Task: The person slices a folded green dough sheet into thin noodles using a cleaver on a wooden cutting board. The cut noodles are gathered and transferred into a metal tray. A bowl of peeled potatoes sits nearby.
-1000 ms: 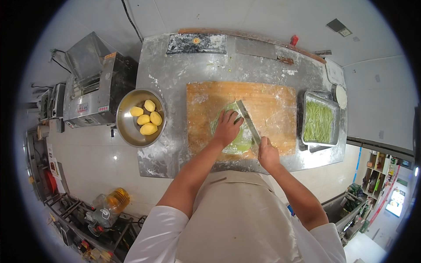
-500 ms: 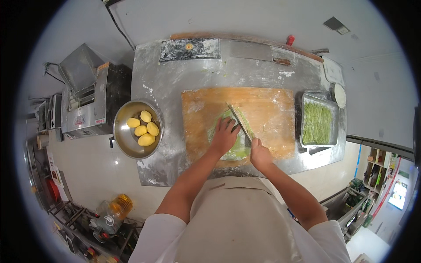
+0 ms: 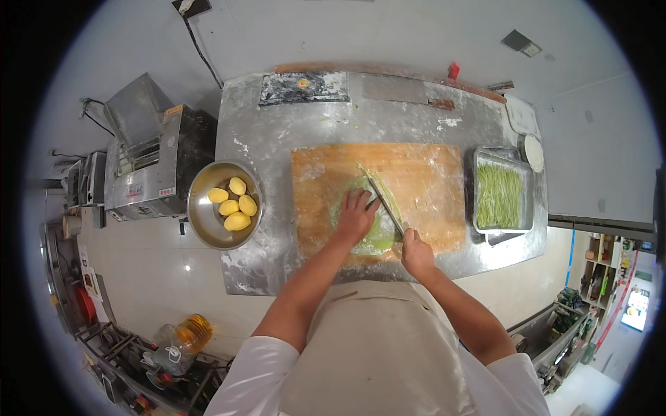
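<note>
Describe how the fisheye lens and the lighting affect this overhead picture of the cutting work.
Head view: a black circular border frames the picture; the steel table's edges bow outward; soft glare on the metal bowl; the left hand and right hand by the green dough look sharp; shadows are faint.

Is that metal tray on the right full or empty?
Full: the metal tray on the steel table holds a bed of cut green noodle strips covering most of its bottom.

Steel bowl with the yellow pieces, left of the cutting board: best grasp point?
Take the steel bowl by its rim, probably at its near-left edge, coming from above. The rim is open and exposed there; the yellow pieces sit toward the far right, and the grey machine crowds the far-left side.
</note>
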The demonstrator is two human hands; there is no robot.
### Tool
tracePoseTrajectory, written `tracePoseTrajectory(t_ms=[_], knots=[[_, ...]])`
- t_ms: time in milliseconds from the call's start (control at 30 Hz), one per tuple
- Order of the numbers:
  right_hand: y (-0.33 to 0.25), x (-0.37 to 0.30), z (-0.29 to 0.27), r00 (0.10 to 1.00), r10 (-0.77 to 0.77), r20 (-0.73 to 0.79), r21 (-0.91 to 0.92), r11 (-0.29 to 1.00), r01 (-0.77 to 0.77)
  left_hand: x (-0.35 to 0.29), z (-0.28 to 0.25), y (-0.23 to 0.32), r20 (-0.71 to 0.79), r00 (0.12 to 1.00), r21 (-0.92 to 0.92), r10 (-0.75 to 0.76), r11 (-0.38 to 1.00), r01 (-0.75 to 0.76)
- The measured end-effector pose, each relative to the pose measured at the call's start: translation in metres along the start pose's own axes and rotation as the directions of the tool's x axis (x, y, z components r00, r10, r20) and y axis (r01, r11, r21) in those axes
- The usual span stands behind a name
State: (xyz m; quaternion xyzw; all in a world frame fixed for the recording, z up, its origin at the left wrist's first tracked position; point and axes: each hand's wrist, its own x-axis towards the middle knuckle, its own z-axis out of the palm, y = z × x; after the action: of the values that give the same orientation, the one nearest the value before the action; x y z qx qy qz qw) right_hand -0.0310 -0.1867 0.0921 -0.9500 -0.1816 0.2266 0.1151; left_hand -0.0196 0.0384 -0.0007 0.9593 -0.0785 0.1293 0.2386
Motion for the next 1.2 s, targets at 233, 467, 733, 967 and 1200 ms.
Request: tracePoseTrajectory(t_ms=[233, 467, 733, 967, 1200], knots=[[-0.004, 0.005, -0.014, 1.0, 0.001, -0.016, 0.02, 1.0, -0.001, 0.001, -0.001, -0.002, -0.051, 0.999, -0.011, -0.008, 1.0, 0.007], [-0.012, 0.005, -0.019, 1.0, -0.025, 0.013, 0.003, 1.0, 0.025, 0.004, -0.003, -0.003, -0.02, 1.0, -0.008, -0.008, 1.0, 0.007], [-0.018, 0.02, -0.016, 0.989, 0.034, 0.147, -0.013, 0.999, -0.033, 0.006, -0.007, -0.002, 0.045, 0.999, -0.001, -0.022, 1.0, 0.022], [-0.023, 0.028, 0.002, 1.0, -0.013, 0.025, 0.01, 1.0, 0.012, -0.001, -0.004, -0.002, 0.044, 0.999, -0.008, -0.025, 1.0, 0.025], [-0.015, 0.01, -0.01, 0.999, 0.009, 0.033, 0.024, 1.0, -0.01, 0.003, -0.003, -0.003, -0.04, 0.999, -0.019, -0.01, 1.0, 0.01]])
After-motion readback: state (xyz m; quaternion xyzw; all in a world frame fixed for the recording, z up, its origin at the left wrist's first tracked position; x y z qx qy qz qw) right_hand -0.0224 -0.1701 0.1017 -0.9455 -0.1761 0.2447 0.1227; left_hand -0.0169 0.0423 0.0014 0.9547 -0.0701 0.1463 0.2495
